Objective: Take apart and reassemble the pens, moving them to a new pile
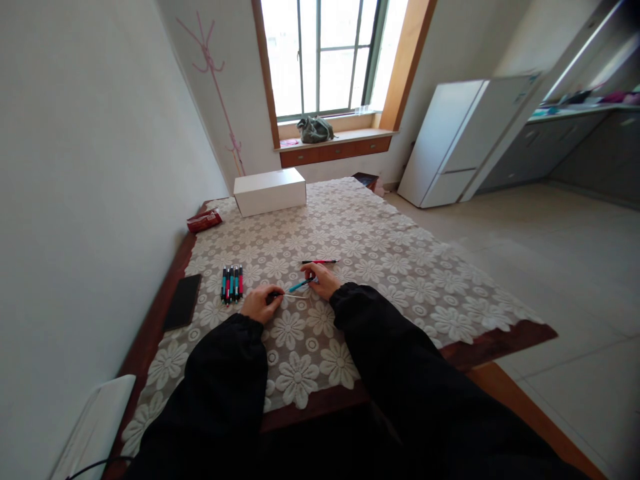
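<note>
**Hands holding a blue pen over a flowered tablecloth**

Table (500,337) of dark wood is filling the middle of the head view, and a lace tablecloth (360,247) with a flower pattern is covering most of it. A white fridge (450,143) is leaning at an angle against the far wall, right of the window (325,53). A white box (270,191) is lying at the far end of the cloth, with a red packet (204,221) sitting just to its left near the table edge. A flat black object (183,301) is lying on the bare wood beside the wall.

Both arms in black sleeves are reaching forward onto the cloth. The left hand (260,304) is resting on the cloth with its fingers closed around the dark end of a blue pen (299,287). The right hand (323,279) is pinching the other end of that pen between curled fingers, so the pen is spanning the gap between the two hands, low over the cloth near its middle.

A row of pens (232,283), red and blue, is lying side by side just left of the left hand. A single red pen (320,261) is lying on the cloth just beyond the right hand, apart from it.
</note>
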A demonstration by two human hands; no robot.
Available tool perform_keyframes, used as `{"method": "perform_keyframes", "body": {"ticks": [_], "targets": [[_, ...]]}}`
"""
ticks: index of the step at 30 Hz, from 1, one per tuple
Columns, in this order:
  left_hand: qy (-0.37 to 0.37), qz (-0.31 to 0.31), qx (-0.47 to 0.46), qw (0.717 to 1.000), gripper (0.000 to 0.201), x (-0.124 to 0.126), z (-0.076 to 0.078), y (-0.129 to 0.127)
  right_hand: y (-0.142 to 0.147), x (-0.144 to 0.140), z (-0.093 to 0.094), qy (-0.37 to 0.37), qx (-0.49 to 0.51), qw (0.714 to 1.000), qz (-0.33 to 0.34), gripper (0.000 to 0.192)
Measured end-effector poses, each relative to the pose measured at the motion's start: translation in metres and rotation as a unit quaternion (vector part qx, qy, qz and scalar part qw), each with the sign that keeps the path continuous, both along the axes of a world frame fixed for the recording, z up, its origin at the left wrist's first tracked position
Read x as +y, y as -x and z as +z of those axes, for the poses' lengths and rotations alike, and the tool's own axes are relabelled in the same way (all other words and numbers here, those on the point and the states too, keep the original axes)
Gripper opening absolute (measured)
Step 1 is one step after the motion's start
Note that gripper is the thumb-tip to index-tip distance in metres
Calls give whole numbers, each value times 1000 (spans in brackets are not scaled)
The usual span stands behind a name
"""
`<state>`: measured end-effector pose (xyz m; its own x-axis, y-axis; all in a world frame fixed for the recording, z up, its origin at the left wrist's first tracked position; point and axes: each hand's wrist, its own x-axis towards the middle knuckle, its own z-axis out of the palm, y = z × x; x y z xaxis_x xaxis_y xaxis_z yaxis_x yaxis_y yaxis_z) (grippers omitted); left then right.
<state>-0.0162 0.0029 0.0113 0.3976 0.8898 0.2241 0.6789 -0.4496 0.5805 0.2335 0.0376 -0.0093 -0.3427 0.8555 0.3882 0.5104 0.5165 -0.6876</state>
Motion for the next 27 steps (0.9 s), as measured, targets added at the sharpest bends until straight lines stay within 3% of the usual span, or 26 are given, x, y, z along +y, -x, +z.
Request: {"method": "perform_keyframes", "body": {"ticks": [27], "targets": [[-5,-5,-3,1000,17,0,-1,0,-1,1,-3,-11,13,1000,10,51]]}}
